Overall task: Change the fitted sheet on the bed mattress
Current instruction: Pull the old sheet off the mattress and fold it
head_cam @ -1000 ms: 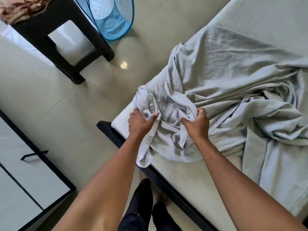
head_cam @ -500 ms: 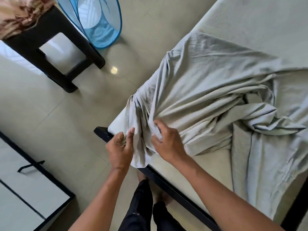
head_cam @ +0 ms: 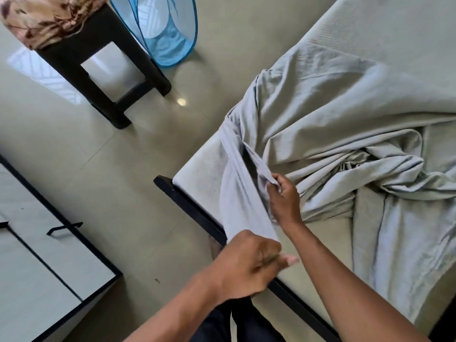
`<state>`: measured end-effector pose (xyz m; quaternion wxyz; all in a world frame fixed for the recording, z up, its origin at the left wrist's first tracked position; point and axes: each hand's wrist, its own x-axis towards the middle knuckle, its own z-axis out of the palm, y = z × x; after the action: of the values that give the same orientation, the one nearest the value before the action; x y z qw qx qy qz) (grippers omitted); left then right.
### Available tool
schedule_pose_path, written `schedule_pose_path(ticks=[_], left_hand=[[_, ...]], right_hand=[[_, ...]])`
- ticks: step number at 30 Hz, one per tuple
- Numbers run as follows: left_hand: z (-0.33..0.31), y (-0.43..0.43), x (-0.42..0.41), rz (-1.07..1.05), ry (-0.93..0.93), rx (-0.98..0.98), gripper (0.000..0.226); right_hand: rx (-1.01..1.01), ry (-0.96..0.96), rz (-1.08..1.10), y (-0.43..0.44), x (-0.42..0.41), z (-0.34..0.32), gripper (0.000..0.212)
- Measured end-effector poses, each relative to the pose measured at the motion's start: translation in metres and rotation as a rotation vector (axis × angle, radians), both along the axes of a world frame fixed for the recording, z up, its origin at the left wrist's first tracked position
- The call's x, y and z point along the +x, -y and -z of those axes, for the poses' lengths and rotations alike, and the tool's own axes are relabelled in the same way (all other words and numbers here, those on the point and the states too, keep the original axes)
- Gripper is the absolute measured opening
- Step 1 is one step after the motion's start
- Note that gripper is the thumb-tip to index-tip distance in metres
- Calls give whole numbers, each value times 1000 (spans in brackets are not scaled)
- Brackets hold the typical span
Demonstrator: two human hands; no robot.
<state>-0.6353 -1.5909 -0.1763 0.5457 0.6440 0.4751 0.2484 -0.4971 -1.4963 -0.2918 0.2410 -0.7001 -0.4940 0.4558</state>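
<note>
Fitted sheet (head_cam: 333,114) is heaped on the mattress (head_cam: 323,245), mostly right and far of the hands, and not seated on the one corner in view. One hemmed band is pulled taut, with its long axis running near-to-far and leaning slightly left at the far end.

Left hand (head_cam: 249,262) is fisted on the band's near end at the mattress edge, above the bed frame (head_cam: 190,203). It's blurred, but the cloth runs into the fist. Right hand (head_cam: 283,198) pinches a fold just right of the band, over the mattress top.

Bare mattress corner (head_cam: 195,176) lies left of the band and both hands. My read: the pocket has to swing left over it, and the left hand, on the outer edge, should lead.
</note>
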Motion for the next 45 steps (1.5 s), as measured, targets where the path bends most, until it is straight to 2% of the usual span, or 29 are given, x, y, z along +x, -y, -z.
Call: schedule_pose_path(ticks=[3, 6, 8, 9, 12, 14, 16, 18, 20, 23, 25, 28, 31, 33, 35, 39, 42, 45], left_hand=[[23, -1, -1, -232, -21, -117, 49], [75, 6, -25, -508, -286, -158, 17], [90, 13, -37, -723, -414, -217, 32], [91, 16, -42, -808, -458, -227, 32], [81, 18, -49, -926, -535, -156, 13], [72, 15, -46, -939, -538, -50, 13], [59, 6, -34, -929, -470, 26, 17], [46, -12, -16, -911, -318, -7, 18], [38, -38, 4, -892, -126, -147, 23], [34, -77, 23, -847, 110, -431, 50], [36, -94, 23, -858, 185, -476, 39], [40, -112, 4, -1015, 207, -447, 24], [45, -121, -19, -1160, 196, -403, 21], [50, -123, -27, -1210, 183, -369, 23], [53, -122, -28, -1222, 161, -353, 25], [57, -117, -25, -1240, 125, -361, 26], [65, -109, -19, -1236, 133, -379, 29], [71, -103, -16, -1193, 72, -406, 28]], right_hand=[[21, 8, 5, 2, 13, -3, 7], [108, 134, 68, 7, 25, -10, 7], [200, 207, 140, 8, 30, -19, 7], [228, 216, 173, 9, 32, -22, 9], [292, 205, 255, 12, 40, -29, 21], [312, 191, 263, 14, 44, -34, 31], [329, 134, 205, 16, 45, -45, 25], [367, 121, 32, 16, 43, -56, 16], [449, 212, -213, 18, 35, -64, 16], [506, 288, -456, 25, 19, -71, 16], [493, 285, -458, 29, 20, -78, 19], [359, 329, -377, 27, 55, -74, 33], [206, 480, -343, 23, 98, -58, 21], [180, 552, -387, 26, 116, -51, 18], [241, 575, -435, 32, 122, -49, 19], [401, 532, -435, 50, 103, -61, 16], [371, 462, -507, 59, 89, -63, 21], [312, 306, -646, 63, 72, -66, 17]])
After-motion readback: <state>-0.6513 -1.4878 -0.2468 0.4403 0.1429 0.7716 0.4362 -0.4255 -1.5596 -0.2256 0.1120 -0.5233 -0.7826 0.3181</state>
